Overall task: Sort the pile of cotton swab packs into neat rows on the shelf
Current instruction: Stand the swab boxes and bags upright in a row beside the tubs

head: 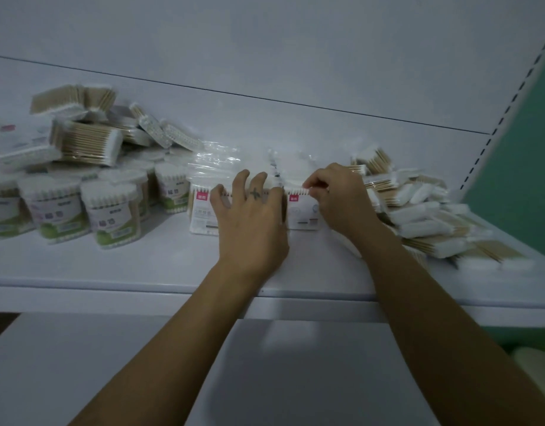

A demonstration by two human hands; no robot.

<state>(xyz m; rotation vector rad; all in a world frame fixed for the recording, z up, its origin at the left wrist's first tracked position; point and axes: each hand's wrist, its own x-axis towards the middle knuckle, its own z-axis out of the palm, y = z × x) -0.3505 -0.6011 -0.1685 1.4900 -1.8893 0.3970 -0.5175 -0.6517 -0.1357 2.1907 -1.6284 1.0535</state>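
Spanning the whole view, the white shelf (142, 265) carries everything the task concerns. Well out to the left of the fingers lies a loose heap of flat swab packs (86, 142), with a group of round tubs (114, 213) standing in front of it. Just beyond the right fingers, on their outer side, a second heap of flat packs (427, 216) slumps toward the green wall (517, 149).

Between the two heaps, right under both hands, stand the bagged packs being lined up. An upright stack (200, 210) pokes out from the left of the left hand (249, 216). A pink-labelled pack (300, 210) stands beside it, face toward the person, its long axis running left to right along the shelf front.

The left hand's fingers (258, 186) are spread and nearly straight, laid flat against the stack's front and gripping nothing. The right hand (332, 198) is the nearer one to the pink-labelled pack. Its fingers (314, 182) are curled in, pinching the pack's top edge.

The next move probably turns on the narrow gap between stack and pack: closing it means sliding the pack leftward toward the left hand. The right heap crowds close behind the right wrist and could be knocked.
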